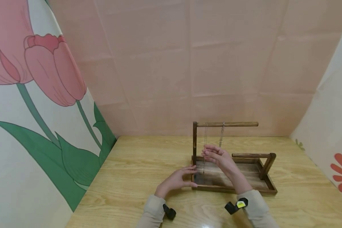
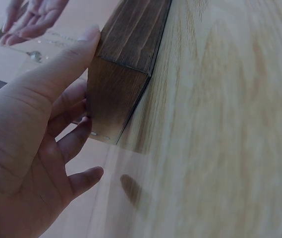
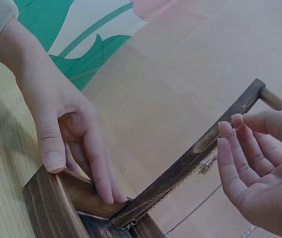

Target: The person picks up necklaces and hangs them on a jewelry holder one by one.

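Observation:
A dark wooden jewelry stand (image 1: 231, 189) has a tray base, a tall post with a long bar (image 1: 242, 124) and a shorter bar (image 1: 249, 155). My left hand (image 1: 178, 179) holds the tray's left end; its thumb (image 3: 54, 156) is at one corner and its fingers lie along the end wall. My right hand (image 1: 220, 158) pinches a thin chain necklace (image 3: 237, 130) between thumb and fingertips, beside the tall post. Strands of thin chain (image 1: 206, 133) run from the long bar to that hand, and some hang below it. A thicker silver chain (image 1: 222, 131) hangs farther right on the bar.
The stand sits on a light wood-grain table (image 1: 125, 177). A pink cloth backdrop (image 1: 154, 69) rises behind it, a tulip-print panel (image 1: 55, 69) is at the left and a flower-print panel (image 1: 327, 126) at the right. Black straps (image 1: 169, 212) are on both wrists.

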Demonstrator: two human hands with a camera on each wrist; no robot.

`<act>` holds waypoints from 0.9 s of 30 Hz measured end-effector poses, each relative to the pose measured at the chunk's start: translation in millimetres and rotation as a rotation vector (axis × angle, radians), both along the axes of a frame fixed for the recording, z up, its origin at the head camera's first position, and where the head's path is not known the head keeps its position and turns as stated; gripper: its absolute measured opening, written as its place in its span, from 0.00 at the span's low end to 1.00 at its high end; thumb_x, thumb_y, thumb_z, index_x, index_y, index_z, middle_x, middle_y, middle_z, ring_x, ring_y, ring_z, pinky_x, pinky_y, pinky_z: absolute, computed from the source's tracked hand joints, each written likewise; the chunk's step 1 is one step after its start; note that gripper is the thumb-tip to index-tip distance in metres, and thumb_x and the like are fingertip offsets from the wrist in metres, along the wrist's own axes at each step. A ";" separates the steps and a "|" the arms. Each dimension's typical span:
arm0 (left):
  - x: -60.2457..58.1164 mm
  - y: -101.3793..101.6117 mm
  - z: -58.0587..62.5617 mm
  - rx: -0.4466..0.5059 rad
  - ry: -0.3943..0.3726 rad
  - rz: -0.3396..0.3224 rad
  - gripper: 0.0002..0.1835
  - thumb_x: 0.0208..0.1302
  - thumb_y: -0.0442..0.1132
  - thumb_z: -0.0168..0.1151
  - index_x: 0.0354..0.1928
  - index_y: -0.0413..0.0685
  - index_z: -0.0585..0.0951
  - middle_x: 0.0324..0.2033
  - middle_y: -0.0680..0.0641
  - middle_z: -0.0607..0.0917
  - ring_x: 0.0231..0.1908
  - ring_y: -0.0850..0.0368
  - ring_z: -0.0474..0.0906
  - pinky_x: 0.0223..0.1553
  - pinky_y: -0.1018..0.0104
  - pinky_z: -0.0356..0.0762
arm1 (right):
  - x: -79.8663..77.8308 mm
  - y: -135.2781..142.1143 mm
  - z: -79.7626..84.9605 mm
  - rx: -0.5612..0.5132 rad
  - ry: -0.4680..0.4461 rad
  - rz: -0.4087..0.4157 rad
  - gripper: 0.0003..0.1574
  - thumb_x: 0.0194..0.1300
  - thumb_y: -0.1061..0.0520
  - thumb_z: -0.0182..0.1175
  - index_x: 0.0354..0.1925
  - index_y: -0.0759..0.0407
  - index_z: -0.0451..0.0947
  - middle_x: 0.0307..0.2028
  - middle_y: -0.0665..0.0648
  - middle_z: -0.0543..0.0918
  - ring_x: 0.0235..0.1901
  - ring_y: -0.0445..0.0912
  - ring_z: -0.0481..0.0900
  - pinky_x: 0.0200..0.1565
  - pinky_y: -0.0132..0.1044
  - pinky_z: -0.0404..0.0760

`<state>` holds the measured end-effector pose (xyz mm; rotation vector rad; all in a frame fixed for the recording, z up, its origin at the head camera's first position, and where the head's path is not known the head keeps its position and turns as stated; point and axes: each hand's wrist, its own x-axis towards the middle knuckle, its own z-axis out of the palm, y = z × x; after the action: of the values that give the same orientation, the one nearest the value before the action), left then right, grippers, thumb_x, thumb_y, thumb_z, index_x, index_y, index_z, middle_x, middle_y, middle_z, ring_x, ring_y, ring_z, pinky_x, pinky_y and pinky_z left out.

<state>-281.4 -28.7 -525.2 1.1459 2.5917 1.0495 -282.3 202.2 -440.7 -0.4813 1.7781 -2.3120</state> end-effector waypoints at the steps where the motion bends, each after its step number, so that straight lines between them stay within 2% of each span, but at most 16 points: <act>1: -0.1 0.2 -0.3 -0.001 0.001 0.000 0.36 0.50 0.61 0.55 0.60 0.54 0.66 0.64 0.56 0.58 0.64 0.59 0.51 0.61 0.56 0.56 | 0.1 0.4 0.9 0.004 0.002 0.000 0.21 0.62 0.63 0.50 0.54 0.65 0.65 0.42 0.54 0.79 0.46 0.50 0.76 0.52 0.48 0.70; 12: 0.5 0.5 0.3 -0.009 -0.001 -0.002 0.36 0.51 0.61 0.54 0.60 0.53 0.65 0.65 0.57 0.57 0.64 0.59 0.50 0.61 0.54 0.56 | -1.0 5.2 14.7 0.024 0.019 -0.018 0.23 0.62 0.62 0.50 0.55 0.69 0.62 0.46 0.60 0.76 0.46 0.47 0.76 0.52 0.44 0.72; 21: 0.3 0.6 2.0 -0.014 -0.028 -0.003 0.36 0.51 0.62 0.54 0.61 0.55 0.65 0.65 0.58 0.55 0.64 0.60 0.49 0.61 0.54 0.56 | -1.6 10.3 21.2 0.025 0.041 -0.023 0.28 0.63 0.63 0.49 0.58 0.75 0.55 0.44 0.57 0.77 0.46 0.45 0.76 0.49 0.38 0.75; 23: 0.3 0.5 2.1 -0.010 -0.028 0.000 0.36 0.51 0.62 0.54 0.61 0.55 0.65 0.65 0.58 0.56 0.64 0.60 0.49 0.61 0.54 0.56 | -2.2 11.1 22.3 0.022 0.050 -0.019 0.28 0.63 0.63 0.48 0.57 0.75 0.55 0.43 0.56 0.78 0.45 0.44 0.76 0.49 0.37 0.75; 27: 1.0 -0.2 2.1 -0.008 -0.025 0.004 0.36 0.50 0.62 0.55 0.60 0.55 0.65 0.65 0.57 0.56 0.64 0.60 0.50 0.60 0.55 0.58 | -3.8 13.0 24.1 0.009 0.064 0.005 0.21 0.64 0.64 0.47 0.55 0.68 0.64 0.43 0.55 0.78 0.45 0.44 0.76 0.49 0.37 0.75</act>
<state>-280.4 -28.9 -523.1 1.1191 2.5775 1.0471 -286.1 215.2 -416.6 -0.5642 1.8128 -2.3094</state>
